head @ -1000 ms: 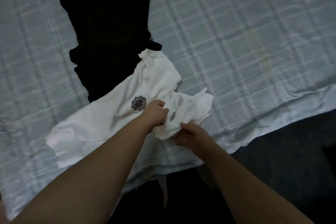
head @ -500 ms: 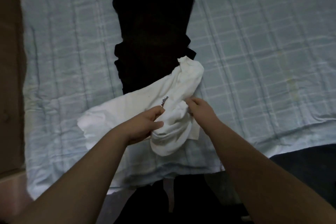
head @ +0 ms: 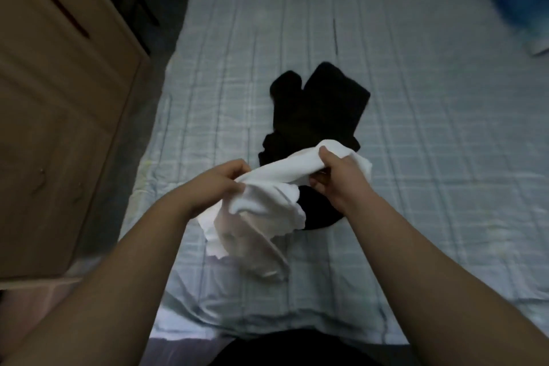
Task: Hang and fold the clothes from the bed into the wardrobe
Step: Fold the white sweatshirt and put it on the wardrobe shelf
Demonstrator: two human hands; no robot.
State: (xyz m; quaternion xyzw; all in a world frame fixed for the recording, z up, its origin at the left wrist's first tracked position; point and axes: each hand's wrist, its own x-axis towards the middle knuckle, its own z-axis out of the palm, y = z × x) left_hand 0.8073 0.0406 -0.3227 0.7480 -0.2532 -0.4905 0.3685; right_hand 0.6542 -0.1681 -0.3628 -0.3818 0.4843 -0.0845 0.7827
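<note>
A white shirt (head: 261, 211) is bunched between both hands above the bed (head: 430, 157), its lower part hanging down toward the sheet. My left hand (head: 217, 187) grips its left end and my right hand (head: 341, 175) grips its right end, a little higher. Behind and under the shirt a black garment (head: 315, 116) lies flat on the light blue checked sheet, partly hidden by the shirt and my right hand.
A wooden wardrobe (head: 53, 128) with closed doors stands at the left, close to the bed's left edge. A narrow strip of dark floor (head: 166, 18) runs between them. A blue and white object (head: 528, 9) lies at the far right corner.
Both hands have lifted the white shirt off the bed and gathered it into a bunch. The view has pulled back and up, bringing the wardrobe and the whole bed into sight.
</note>
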